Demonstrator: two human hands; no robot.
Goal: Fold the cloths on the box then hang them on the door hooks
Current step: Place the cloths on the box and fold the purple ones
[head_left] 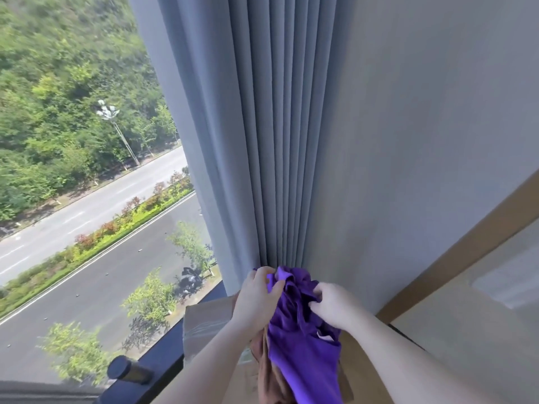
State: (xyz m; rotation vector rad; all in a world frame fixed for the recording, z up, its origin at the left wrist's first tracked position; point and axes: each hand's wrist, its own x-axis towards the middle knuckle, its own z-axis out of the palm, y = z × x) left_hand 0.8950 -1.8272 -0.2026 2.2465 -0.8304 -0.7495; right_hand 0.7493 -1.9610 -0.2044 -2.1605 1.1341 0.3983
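Where grey curtain [280, 126] meets window [87, 170], left hand [256, 298] and right hand [329, 304] clutch purple cloth [300, 345] above the cardboard box [204, 325].

Both bare forearms rise from the lower edge of the frame toward its lower centre. The left hand [256, 295] has its fingers curled and thumb pinching inward; the right hand [331, 306], just beside it, has knuckles bent in a tight grip.
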